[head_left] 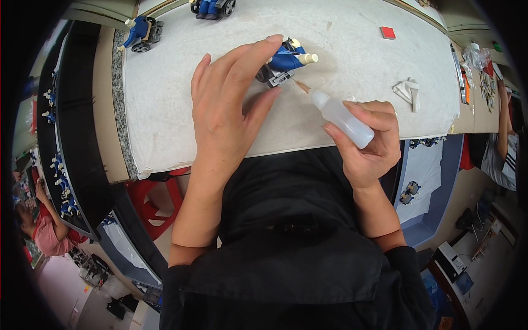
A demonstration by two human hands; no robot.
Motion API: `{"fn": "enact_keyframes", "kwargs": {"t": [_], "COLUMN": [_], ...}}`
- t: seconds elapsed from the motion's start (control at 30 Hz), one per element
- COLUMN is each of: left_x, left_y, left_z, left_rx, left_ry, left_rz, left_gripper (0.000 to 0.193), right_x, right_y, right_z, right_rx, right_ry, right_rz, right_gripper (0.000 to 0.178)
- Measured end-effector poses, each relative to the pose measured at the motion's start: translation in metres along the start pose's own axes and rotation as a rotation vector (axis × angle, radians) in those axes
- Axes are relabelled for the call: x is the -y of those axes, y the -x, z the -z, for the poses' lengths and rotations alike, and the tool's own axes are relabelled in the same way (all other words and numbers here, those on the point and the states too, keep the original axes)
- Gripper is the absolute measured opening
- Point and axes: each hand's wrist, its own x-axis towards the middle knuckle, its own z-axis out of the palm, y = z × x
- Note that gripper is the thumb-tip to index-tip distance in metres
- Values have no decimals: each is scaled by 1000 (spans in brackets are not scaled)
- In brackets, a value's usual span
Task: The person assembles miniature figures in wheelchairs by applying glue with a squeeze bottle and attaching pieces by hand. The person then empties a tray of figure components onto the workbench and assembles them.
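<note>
My left hand (223,99) curls round a small toy figure in blue (290,58) seated in a grey wheelchair (273,77). Its forefinger lies at the far side and its thumb at the near side. The toy is tipped over on the white table covering; the palm hides part of it. In my right hand (374,137) is a translucent white squeeze bottle (345,118), gripped between thumb and fingers. The bottle leans up and left, its narrow tip close to the wheelchair's grey frame. Whether the tip touches cannot be made out.
Two more wheelchair figures (144,34) (212,9) stand at the far left. A red square block (388,33) and a crumpled white cloth (407,91) lie to the right. Black trays (82,132) and a blue-grey bin (440,209) flank me. People work at both sides.
</note>
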Motion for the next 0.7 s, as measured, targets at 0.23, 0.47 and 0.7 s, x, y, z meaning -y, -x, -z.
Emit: {"fn": "enact_keyframes", "kwargs": {"t": [0.23,0.47,0.7], "left_x": [0,-1,0], "left_y": [0,-1,-1], "left_z": [0,1,0], "left_rx": [-4,9,-1], "left_ry": [15,31,20], "left_rz": [7,36,11], "left_gripper": [59,56,57], "right_x": [0,0,0], "right_y": [0,1,2], "right_z": [2,3,0], "right_rx": [10,42,33], "right_ry": [-34,-29,-28], "right_rz": [5,14,14], "right_gripper": [40,41,40]}}
